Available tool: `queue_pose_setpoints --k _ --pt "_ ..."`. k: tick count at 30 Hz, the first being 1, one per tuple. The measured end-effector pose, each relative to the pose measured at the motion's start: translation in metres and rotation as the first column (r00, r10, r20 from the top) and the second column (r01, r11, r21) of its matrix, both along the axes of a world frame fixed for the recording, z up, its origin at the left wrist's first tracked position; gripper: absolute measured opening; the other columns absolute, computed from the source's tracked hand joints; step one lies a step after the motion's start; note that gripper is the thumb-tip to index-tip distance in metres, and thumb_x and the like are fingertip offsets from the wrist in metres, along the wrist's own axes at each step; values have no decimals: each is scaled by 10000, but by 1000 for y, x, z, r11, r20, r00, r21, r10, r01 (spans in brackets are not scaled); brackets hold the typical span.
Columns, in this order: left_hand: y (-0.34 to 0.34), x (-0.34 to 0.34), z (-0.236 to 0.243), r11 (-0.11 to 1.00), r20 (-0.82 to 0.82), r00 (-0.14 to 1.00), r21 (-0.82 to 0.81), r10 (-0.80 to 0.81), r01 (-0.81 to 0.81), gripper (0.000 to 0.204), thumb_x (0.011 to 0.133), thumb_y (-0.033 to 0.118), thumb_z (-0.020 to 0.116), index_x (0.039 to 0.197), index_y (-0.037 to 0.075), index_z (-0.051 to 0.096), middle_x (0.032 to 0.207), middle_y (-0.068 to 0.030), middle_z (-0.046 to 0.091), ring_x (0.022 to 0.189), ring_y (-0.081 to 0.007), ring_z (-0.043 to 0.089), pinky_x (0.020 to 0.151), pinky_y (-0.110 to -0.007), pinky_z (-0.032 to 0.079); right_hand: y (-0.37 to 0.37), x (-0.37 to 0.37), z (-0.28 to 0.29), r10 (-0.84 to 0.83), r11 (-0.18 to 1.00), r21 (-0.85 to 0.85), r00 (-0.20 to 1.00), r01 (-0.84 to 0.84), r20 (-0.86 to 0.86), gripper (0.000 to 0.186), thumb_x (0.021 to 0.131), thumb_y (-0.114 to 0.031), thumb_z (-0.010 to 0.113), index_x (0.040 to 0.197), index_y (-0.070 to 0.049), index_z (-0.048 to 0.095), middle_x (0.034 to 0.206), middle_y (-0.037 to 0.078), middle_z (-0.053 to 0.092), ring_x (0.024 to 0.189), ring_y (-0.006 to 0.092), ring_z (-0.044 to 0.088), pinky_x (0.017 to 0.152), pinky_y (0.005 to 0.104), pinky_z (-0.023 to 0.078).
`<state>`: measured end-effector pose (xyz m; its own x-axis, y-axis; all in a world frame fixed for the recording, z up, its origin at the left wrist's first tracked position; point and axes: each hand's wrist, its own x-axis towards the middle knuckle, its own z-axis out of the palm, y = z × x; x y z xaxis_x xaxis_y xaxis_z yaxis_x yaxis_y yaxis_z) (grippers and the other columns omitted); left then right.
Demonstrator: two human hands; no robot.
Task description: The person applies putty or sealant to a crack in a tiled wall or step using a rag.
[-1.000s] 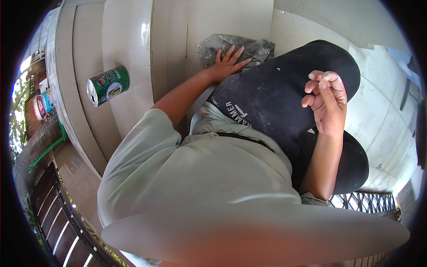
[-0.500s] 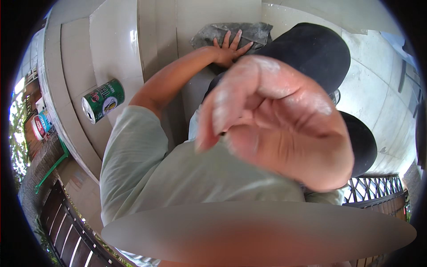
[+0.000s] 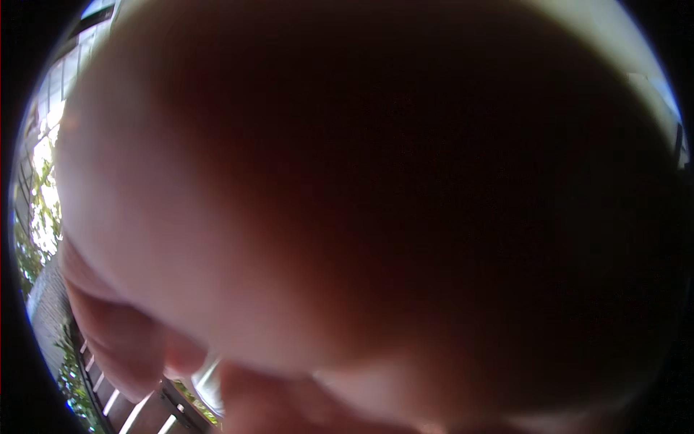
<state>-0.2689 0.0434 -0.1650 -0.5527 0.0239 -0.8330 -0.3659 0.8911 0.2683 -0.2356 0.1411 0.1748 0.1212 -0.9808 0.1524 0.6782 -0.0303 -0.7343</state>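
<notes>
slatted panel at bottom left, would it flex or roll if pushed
The slatted panel would probably stay stiff, as its edges look straight. It seems unlikely to roll, being flat-looking. Weight is unclear, with the hand hiding much.

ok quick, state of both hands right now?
Left hand: not in view, so its state can't be told.
Right hand: blurred, filling most of the view; open, closed or holding anything can't be told.

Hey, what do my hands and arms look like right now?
Only one hand can be made out: bare, blurred and very close, with rounded fingers at lower left. No glove, sleeve or marking can be made out on it.
</notes>
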Motion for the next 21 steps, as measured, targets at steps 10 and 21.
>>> queue_pose_setpoints --k 10,21 --pt "-9 59 -73 966 -312 933 -120 182 -228 841 901 547 563 1573 390 82 1639 -136 -171 1465 -490 -178 1037 -788 -1 49 -76 -101 -349 935 -5 917 354 -194 223 745 -85 640 955 -64 567 836 65 577 913 224 568 899 545 426" --pt "63 27 -107 959 -869 483 -36 108 -280 603 968 379 476 1533 242 314 1607 -54 247 1496 -359 156 1071 -718 166 72 -141 -207 -367 899 -411 -249 154 -896 385 705 -372 618 995 -135 707 1064 74 642 1088 280 553 1087 530 293"
